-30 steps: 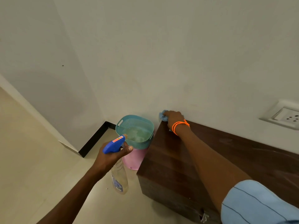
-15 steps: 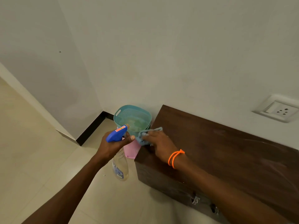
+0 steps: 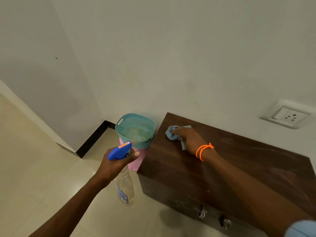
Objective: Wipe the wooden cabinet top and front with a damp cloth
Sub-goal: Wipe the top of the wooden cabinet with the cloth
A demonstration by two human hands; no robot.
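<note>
Dark wooden cabinet (image 3: 239,168), boxy, smooth grain, is sitting on pale floor tiles (image 3: 34,168), long axis running along the white wall (image 3: 171,57). Right hand (image 3: 189,139) is pressing a bunched blue cloth (image 3: 171,133) on the cabinet top near its left end, fingers curled onto it. Left hand (image 3: 116,165), left of cabinet, is gripping a spray bottle (image 3: 122,177) hanging nozzle-up. Teal mesh basket (image 3: 135,130) is sitting beside the cabinet.

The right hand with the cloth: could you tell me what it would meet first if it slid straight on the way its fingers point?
The right hand presses the blue cloth on the cabinet top, fingers pointing toward the cabinet's left edge. Past that edge, the teal basket would likely come first, though depth is unclear.
</note>
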